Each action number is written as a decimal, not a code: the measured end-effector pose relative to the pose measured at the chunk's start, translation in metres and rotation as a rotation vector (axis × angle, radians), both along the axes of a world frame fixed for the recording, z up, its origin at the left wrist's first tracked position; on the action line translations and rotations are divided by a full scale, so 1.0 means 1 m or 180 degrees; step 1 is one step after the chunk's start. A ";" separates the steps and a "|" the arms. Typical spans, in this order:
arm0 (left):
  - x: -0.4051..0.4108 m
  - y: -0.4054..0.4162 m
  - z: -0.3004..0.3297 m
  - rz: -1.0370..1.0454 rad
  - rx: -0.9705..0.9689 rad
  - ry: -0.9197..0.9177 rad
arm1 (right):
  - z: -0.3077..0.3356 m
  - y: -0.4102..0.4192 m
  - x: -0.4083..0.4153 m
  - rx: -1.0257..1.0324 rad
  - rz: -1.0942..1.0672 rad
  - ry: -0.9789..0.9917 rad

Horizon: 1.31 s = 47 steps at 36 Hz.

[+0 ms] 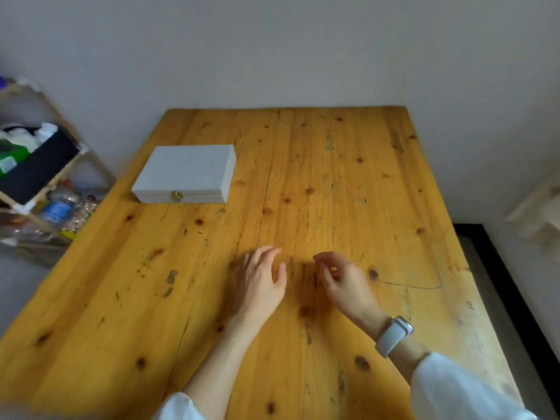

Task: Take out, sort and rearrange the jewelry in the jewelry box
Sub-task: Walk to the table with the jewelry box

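Both hands are over the table [333, 177], a broad top of knotty orange-yellow pine planks, glossy with varnish, with dark knots and scuffs scattered along the grain. The left hand [260, 280] hovers palm down, fingers loosely curved and spread, thumb out to the side, nothing in its grasp. Just beside it, the right hand [342, 280] has its fingers curled inward, thumb and fingertips drawn close together; whether anything tiny sits between them I cannot tell, and nothing shows there. A pale, smooth watch band [394, 336] wraps the right wrist, and loose white sleeves [454, 389] bunch at both forearms.

The jewelry box [185, 174] sits well ahead of the left hand and off to its left, apart from both hands. It is a flat rectangular case, white with a faintly textured matte surface, lid down, a small round brass-coloured clasp [176, 195] on the front wall facing the person.

To the right of the right hand, a thin dark line [409, 286] is drawn on the wood in an angular outline.

Far out to the left, beyond the table edge, stands a light wooden rack [75, 153] holding crumpled white tissue, a dark panel and clear plastic bottles [57, 207] below. A plain pale wall [272, 56] rises behind the table.
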<state>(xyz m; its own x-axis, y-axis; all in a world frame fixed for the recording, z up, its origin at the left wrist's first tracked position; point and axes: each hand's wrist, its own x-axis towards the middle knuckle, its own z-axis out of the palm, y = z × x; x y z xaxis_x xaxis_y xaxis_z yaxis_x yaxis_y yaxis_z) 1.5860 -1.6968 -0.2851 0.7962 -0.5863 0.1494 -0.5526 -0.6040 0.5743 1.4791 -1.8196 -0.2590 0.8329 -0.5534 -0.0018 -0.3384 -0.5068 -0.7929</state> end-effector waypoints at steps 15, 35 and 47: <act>0.127 0.085 0.039 0.1021 -0.0662 0.0185 | 0.017 0.057 0.119 -0.0509 0.0477 -0.0040; 0.256 0.090 0.003 0.1529 -0.1438 0.0858 | -0.013 0.047 0.268 -0.0810 0.0452 -0.0319; 0.215 0.087 -0.011 0.1537 -0.1211 0.0055 | -0.019 0.050 0.286 -0.3451 0.0833 0.0006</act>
<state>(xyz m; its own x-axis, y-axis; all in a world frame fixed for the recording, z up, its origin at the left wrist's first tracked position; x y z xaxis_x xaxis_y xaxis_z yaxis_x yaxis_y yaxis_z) 1.8005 -1.6096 -0.2964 0.9628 -0.0668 0.2620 -0.2562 -0.5347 0.8053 1.7649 -1.7698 -0.2778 0.9246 -0.0702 0.3744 -0.1206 -0.9863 0.1128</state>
